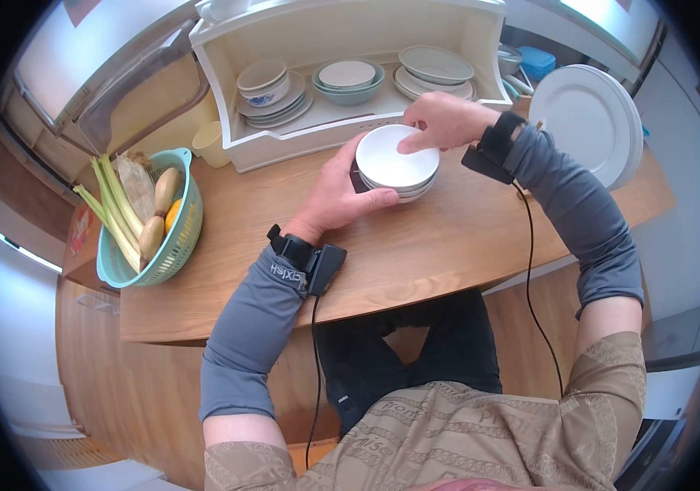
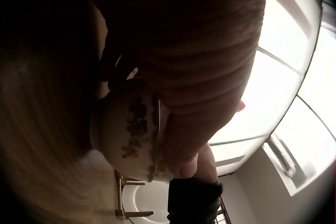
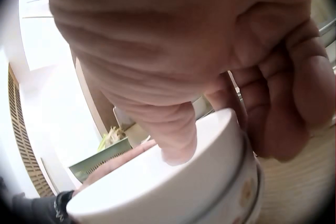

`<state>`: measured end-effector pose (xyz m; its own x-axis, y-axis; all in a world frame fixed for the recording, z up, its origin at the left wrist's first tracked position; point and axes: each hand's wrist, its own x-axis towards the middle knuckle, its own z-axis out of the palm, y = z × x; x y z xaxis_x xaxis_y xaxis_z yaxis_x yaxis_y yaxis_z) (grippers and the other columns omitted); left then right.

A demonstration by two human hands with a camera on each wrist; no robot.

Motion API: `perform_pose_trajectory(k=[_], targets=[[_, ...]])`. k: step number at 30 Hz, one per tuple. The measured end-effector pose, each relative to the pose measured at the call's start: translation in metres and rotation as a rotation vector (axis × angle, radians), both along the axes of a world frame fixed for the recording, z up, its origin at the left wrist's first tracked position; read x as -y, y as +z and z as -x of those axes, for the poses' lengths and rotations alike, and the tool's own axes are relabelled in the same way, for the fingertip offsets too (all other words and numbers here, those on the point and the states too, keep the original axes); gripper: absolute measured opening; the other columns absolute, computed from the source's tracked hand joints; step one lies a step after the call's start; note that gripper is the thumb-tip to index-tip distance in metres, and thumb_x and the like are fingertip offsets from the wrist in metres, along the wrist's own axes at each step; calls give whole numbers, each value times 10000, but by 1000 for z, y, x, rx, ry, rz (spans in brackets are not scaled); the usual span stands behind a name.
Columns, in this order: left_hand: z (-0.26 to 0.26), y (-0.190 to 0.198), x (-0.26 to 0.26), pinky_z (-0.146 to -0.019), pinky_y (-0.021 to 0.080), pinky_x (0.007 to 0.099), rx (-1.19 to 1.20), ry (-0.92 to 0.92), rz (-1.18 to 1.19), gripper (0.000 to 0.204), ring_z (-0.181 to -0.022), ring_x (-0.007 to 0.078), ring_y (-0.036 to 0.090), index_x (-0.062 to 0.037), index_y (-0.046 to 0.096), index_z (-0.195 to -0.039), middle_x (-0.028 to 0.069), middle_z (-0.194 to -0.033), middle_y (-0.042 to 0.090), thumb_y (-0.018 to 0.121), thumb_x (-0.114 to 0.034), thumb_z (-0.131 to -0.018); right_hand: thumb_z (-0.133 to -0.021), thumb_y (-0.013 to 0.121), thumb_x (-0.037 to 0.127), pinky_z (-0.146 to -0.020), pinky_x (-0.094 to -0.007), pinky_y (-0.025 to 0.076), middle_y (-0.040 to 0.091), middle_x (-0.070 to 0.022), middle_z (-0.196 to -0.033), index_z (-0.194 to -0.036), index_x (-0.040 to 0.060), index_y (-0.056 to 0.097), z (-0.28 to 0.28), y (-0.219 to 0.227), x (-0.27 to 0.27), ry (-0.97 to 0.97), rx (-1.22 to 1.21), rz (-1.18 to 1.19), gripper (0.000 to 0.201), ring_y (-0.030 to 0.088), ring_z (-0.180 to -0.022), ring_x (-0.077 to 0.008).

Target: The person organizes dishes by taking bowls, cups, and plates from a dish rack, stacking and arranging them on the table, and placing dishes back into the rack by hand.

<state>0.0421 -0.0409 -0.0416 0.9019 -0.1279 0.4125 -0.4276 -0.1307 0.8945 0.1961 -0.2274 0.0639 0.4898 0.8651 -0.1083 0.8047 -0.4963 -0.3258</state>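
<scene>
A small stack of white bowls [image 1: 395, 159] stands upright on the wooden table in front of the shelf. My left hand [image 1: 338, 192] holds the stack from its left side, thumb along the near rim. In the left wrist view a dark flower print shows on a bowl [image 2: 126, 129]. My right hand [image 1: 452, 119] pinches the top bowl at its far right rim. Its thumb [image 3: 178, 140] reaches inside the top bowl [image 3: 142, 182], with fingers outside the wall. Grey rims and a flower print of the lower bowls show beneath.
A white shelf [image 1: 350, 123] with stacked plates and bowls stands behind. At left is a turquoise basket [image 1: 190, 221] of vegetables beside a yellow cup [image 1: 212, 145]. White plates [image 1: 581, 123] stand upright at right. Cables [image 1: 532, 270] hang from both wrists.
</scene>
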Motion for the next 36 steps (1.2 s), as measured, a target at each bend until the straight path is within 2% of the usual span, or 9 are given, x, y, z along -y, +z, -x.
perform_pose_trajectory(k=[4, 14, 16, 20, 23, 26, 28, 33, 36], targets=[[2, 3, -1, -1135, 394, 366, -11, 35, -72, 1050, -1330, 219, 502, 27, 322, -1537, 129, -1442, 515, 925, -326, -754, -829, 745, 278, -736, -414, 554, 727, -206, -837, -1010, -18, 750, 0, -13, 5, 76, 236, -118, 347, 709, -784, -348], [5, 4, 0, -1126, 405, 355, -22, 56, -83, 1046, -1316, 204, 512, 8, 334, -1537, 120, -1431, 526, 930, -330, -747, -808, 746, 177, -727, -403, 532, 713, -195, -856, -1001, -24, 743, 3, -18, 5, 105, 255, -318, 279, 673, -763, -334], [6, 5, 0, -1125, 406, 355, -16, 72, -98, 1045, -1312, 203, 514, 7, 335, -1536, 119, -1426, 531, 931, -328, -746, -846, 736, 156, -702, -374, 528, 714, -169, -829, -1021, -25, 741, 10, -12, 6, 26, 171, -348, 252, 662, -732, -270], [4, 0, -2, -1113, 418, 355, -12, 101, -127, 1049, -1291, 204, 532, 11, 345, -1529, 123, -1412, 543, 935, -344, -738, -875, 719, 177, -739, -393, 538, 716, -185, -844, -1014, -29, 742, 8, -7, 5, -28, 44, -373, 249, 677, -764, -290], [3, -2, -1, -1076, 451, 364, -22, 109, -92, 1056, -1255, 242, 572, 27, 380, -1505, 165, -1376, 577, 936, -396, -712, -915, 701, 184, -634, -351, 536, 704, -137, -785, -1015, -38, 738, 4, 4, 3, -6, 29, -413, 246, 652, -663, -205], [6, -1, 0, -1047, 477, 378, -28, 161, -108, 1062, -1230, 284, 604, 48, 413, -1477, 214, -1344, 604, 935, -437, -691, -966, 669, 204, -526, -287, 507, 675, -72, -738, -1018, -42, 727, -5, 22, -5, -156, -238, -421, 258, 606, -561, -133], [6, 0, -2, -1043, 481, 382, -19, 203, -144, 1069, -1228, 292, 607, 58, 412, -1474, 226, -1345, 601, 935, -444, -688, -1001, 641, 223, -463, -244, 475, 630, -22, -694, -1027, -34, 712, -28, 23, -15, -176, -326, -601, 268, 547, -485, -92], [3, -5, -6, -1081, 458, 362, -21, 179, -214, 1090, -1269, 249, 570, 61, 326, -1527, 201, -1423, 541, 933, -362, -727, -1000, 615, 227, -625, -262, 585, 688, -112, -931, -1219, -41, 624, -80, 17, -54, -359, -402, -618, 347, 667, -703, -142], [7, 0, -4, -1082, 455, 361, -29, 170, -180, 1094, -1270, 250, 571, 61, 334, -1524, 206, -1414, 552, 934, -376, -721, -990, 595, 182, -614, -290, 596, 685, -135, -911, -1218, -48, 614, -105, 4, -83, -429, -496, -641, 324, 686, -713, -178]])
